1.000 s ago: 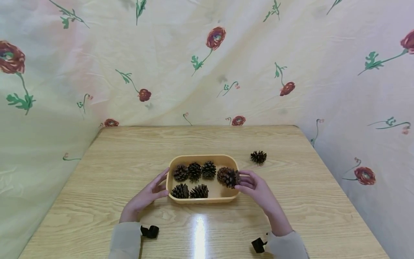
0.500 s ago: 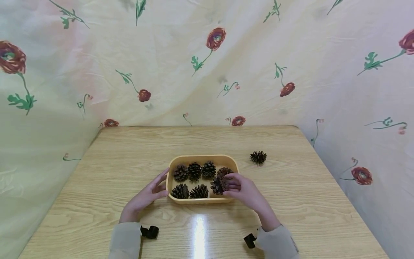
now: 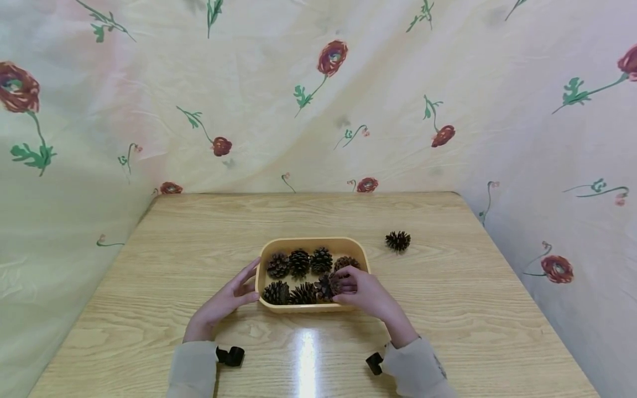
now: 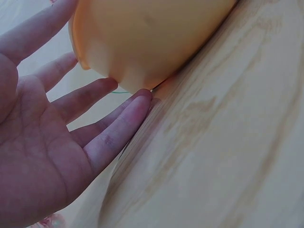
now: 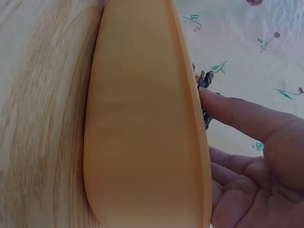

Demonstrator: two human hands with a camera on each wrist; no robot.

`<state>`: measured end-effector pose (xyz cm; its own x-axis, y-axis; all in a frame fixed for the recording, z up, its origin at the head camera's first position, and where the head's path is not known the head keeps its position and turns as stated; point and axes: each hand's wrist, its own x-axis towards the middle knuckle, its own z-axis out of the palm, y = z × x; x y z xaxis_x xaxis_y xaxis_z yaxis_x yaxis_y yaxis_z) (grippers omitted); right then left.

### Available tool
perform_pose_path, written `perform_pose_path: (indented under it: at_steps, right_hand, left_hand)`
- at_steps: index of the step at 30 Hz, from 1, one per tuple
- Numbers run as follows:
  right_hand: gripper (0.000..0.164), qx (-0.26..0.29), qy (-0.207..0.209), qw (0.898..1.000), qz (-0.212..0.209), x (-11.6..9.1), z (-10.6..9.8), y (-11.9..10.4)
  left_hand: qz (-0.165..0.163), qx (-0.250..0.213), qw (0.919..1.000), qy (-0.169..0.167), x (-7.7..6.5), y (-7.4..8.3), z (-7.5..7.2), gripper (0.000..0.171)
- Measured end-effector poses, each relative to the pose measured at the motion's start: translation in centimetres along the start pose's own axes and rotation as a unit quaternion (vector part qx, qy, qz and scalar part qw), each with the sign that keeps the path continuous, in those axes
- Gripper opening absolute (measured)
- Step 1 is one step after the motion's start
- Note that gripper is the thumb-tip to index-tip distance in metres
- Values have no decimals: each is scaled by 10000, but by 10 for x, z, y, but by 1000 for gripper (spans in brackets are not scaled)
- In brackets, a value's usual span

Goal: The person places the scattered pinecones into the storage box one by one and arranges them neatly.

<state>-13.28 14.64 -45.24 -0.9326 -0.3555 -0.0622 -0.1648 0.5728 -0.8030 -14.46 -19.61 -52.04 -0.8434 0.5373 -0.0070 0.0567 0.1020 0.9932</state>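
Note:
A yellow-orange plastic tray (image 3: 298, 308) with rounded ends holds several brown pine cones, such as the back-row cone (image 3: 299, 262) and the front-left cone (image 3: 276, 293). My right hand (image 3: 370, 296) reaches over the tray's right end, gripping a pine cone (image 3: 324, 287) low inside, beside the front row. In the right wrist view the tray's side hides most of that cone, and the thumb (image 5: 237, 111) presses on it. Against the tray's left end rests my left hand (image 3: 225, 301), its fingers extended; the left wrist view shows fingertips at the tray wall (image 4: 147, 38).
One loose pine cone (image 3: 397, 241) lies on the wooden table (image 3: 199, 221) behind and right of the tray. A flowered cloth (image 3: 269, 99) hangs behind the table and along its sides. Black wrist cameras sit at both sleeves.
My right hand has carried its pine cone leftward and down from the tray's right end to the front row. The front middle cone has shifted slightly left. The left hand stays put.

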Motion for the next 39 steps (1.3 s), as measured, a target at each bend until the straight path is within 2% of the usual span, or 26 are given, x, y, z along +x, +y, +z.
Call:
perform_pose_path:
  at_steps: [9,20,27,39]
  right_hand:
    - [51,-400,16,9989,234,3,2,-2]
    - [52,-512,13,9987,-8,6,4,-2]
    - [43,-662,95,9976,202,6,7,-4]
    - [48,-723,137,9969,261,6,11,-4]
  left_hand:
    - [11,18,10000,3,0,0,0,81]
    - [-88,-16,9999,49,-1,-2,-1,81]
    - [-53,-17,10000,9,1,-3,-1,81]
    - [1,-90,10000,-15,1,-2,-1,81]
